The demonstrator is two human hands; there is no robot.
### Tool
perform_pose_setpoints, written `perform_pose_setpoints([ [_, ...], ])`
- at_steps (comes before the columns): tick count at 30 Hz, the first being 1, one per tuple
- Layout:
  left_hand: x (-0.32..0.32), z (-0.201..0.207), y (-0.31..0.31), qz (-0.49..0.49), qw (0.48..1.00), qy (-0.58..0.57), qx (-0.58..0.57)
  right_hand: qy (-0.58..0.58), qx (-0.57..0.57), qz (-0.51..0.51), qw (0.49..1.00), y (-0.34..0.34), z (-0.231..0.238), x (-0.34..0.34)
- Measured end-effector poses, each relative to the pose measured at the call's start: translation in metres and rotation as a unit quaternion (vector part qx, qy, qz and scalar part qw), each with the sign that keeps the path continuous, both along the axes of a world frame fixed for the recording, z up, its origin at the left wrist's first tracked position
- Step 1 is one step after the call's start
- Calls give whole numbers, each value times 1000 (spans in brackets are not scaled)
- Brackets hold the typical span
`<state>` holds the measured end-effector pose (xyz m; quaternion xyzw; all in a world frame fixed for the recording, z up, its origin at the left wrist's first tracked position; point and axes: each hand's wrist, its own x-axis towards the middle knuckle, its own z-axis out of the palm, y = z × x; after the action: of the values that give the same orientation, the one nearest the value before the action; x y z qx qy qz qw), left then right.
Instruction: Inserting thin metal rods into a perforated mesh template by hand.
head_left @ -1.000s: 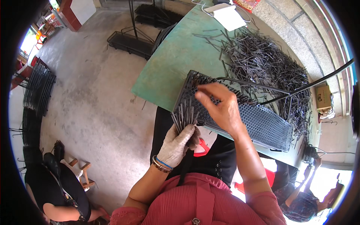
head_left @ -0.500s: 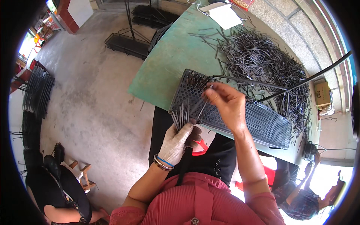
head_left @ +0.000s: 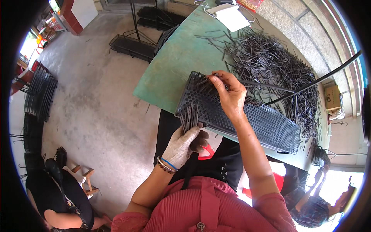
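Setting strips into tray (head_left: 266, 123), prob. hole by hole, judging by the row (head_left: 201, 84) lining its far L part. Next move is likely calling for fine fingertip alignment w/ a hole, L grip steady. L hand (head_left: 179, 149), gloved, is clamping the bundle (head_left: 189, 118) by its lower ends, thumb pressing; tops are fanning out over tray's near L corner. R hand (head_left: 233, 94), bare, is hovering at the row, fingertips bunching; can't tell if pinching a strip.
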<state>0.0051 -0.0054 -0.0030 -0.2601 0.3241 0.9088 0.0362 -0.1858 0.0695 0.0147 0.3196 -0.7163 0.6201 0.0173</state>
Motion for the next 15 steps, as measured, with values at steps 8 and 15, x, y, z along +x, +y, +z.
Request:
perform_pose_setpoints([
  [8, 0, 0, -2, -1, 1000, 11, 6, 61, 73, 14, 995, 5, 4, 0],
  [15, -1, 2, -3, -6, 1000, 0, 1, 117, 100, 31, 988, 0, 10, 1],
])
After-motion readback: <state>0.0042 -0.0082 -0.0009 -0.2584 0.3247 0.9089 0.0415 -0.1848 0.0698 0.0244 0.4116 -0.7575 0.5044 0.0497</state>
